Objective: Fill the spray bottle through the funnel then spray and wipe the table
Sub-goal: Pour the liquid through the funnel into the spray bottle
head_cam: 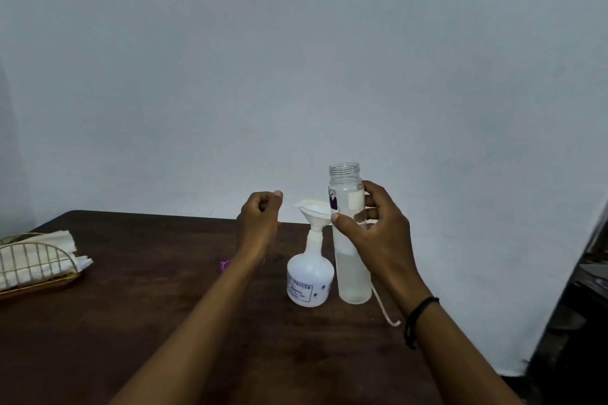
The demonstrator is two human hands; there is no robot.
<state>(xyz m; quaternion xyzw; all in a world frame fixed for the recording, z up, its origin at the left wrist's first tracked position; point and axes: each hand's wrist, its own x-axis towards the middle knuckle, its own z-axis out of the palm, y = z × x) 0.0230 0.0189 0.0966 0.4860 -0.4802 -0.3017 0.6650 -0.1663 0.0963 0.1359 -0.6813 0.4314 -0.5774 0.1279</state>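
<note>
We have our right hand wrapped around the upper half of the tall clear water bottle, thumb across the near face and the other fingers curled round the far side, so the grip is closed on it; whether its base rests on the counter or hangs just above it we cannot tell. The bottle stands upright, long axis vertical, its uncapped threaded mouth pointing straight up, and it looks filled to above our grip, so we judge it fairly heavy for one hand, and its smooth plastic wall may be slippery. A hold near the middle should give us the best control when we tilt it. Just beside it to the left stands the white spray bottle, squat and rounded, upright on the counter, its neck pointing up with the white funnel seated in it, bowl open upward. That bottle looks light, and the funnel makes it top-heavy, so we expect it to tip easily; steadying it at the neck seems wise. Our left hand hovers left of the funnel, loosely curled, touching neither it nor the bottle and gripping nothing that we can see. A wire holder with paper napkins sits well apart at the left edge.
</note>
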